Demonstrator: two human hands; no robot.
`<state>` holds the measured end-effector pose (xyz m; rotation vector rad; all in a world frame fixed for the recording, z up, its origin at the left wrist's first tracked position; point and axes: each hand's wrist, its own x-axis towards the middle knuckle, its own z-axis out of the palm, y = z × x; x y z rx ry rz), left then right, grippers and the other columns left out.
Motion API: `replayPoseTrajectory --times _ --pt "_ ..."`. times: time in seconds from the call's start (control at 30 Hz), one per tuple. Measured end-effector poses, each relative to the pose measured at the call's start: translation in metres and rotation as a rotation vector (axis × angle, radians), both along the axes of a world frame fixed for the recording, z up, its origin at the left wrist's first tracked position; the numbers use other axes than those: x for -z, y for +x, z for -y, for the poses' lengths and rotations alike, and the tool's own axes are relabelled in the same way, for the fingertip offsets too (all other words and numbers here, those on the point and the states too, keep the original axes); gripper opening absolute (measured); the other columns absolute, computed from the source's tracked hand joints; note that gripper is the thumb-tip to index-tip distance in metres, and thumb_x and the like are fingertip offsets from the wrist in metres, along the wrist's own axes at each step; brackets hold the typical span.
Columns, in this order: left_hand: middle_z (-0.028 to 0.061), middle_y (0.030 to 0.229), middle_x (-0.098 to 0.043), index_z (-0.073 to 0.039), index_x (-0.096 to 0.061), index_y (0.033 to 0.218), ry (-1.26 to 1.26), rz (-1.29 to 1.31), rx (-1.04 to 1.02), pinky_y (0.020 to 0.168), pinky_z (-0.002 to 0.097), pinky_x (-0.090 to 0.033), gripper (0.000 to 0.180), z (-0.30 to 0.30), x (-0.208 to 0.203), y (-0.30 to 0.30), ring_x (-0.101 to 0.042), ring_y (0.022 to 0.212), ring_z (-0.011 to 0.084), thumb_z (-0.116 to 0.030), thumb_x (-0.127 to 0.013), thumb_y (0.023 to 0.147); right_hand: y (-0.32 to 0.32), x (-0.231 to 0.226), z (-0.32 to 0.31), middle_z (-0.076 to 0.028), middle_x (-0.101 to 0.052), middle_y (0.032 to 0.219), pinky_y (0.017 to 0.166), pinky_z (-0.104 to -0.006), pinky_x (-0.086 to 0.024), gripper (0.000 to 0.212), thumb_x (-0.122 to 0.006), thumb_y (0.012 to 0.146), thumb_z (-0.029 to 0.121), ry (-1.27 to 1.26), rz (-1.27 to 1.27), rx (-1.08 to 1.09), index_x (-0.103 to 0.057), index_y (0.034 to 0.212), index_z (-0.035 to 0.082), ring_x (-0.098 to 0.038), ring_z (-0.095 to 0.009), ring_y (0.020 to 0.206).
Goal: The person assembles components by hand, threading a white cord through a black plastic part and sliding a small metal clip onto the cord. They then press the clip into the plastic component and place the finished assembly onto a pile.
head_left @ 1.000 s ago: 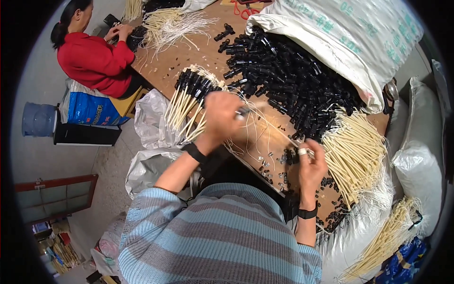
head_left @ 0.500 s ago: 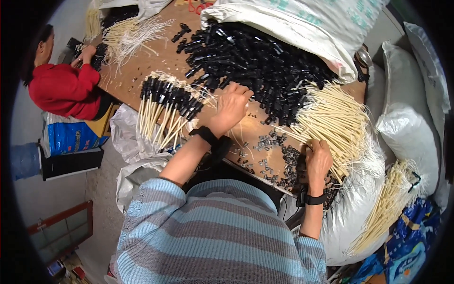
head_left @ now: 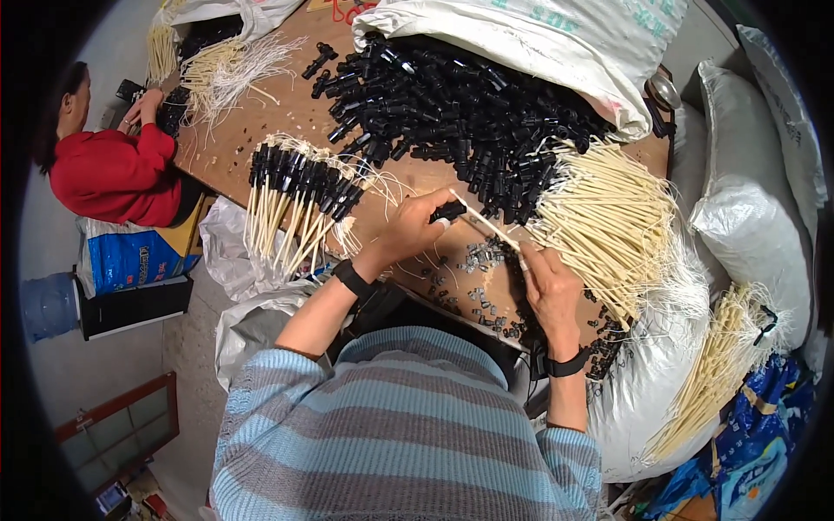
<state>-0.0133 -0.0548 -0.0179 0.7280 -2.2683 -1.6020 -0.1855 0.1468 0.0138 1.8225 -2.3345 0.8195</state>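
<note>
The left hand [head_left: 415, 227] has its grip clamped on a black fitting [head_left: 448, 210], the right hand [head_left: 547, 286] on a cream stick [head_left: 485, 224], just below the black fittings pile [head_left: 452, 95] on the counter [head_left: 261, 122].

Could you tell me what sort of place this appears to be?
Probably a small assembly workshop: a wooden table heaped with black plastic fittings, bundles of cream sticks, white sacks around it, and a second person at work.

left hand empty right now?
No, the left hand grips a small black plastic connector fitted on a thin cream stick that the right hand steadies.
</note>
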Motion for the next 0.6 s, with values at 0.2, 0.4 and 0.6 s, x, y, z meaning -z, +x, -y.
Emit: replayPoseTrajectory --times 0.2,0.4,0.6 --pt "0.0078 0.087 -0.062 -0.004 -0.061 0.099 -0.4 -0.25 0.048 0.068 0.0305 -0.046 0.029 -0.009 0.007 -0.002 -0.059 0.074 0.0235 0.009 -0.053 0.074 0.015 -0.001 0.002 -0.004 -0.05 0.066 0.046 -0.0344 -0.043 0.02 -0.068 0.082 0.014 0.08 0.015 -0.086 -0.069 0.102 0.015 -0.055 -0.021 0.051" --pt "0.0027 0.091 -0.065 -0.011 -0.065 0.091 -0.698 -0.313 0.097 0.083 0.0333 -0.044 0.026 -0.012 0.014 -0.006 -0.06 0.079 0.0224 0.006 -0.061 0.073 0.023 -0.008 0.001 -0.006 -0.054 0.053 0.042 -0.0323 -0.039 0.06 -0.079 0.074 0.038 0.428 -0.126 0.197 -0.06 0.125 0.014 -0.052 -0.02 0.044" --pt "0.0022 0.078 -0.063 -0.016 -0.065 0.098 -0.868 -0.173 0.317 0.053 0.033 -0.046 0.016 -0.06 -0.044 -0.011 -0.061 0.068 0.0196 -0.013 -0.063 0.082 0.021 0.003 0.014 -0.013 -0.067 0.072 0.05 -0.0353 -0.046 0.014 -0.073 0.079 0.014 0.038 0.139 0.047 -0.068 0.09 0.009 -0.063 -0.023 0.056"
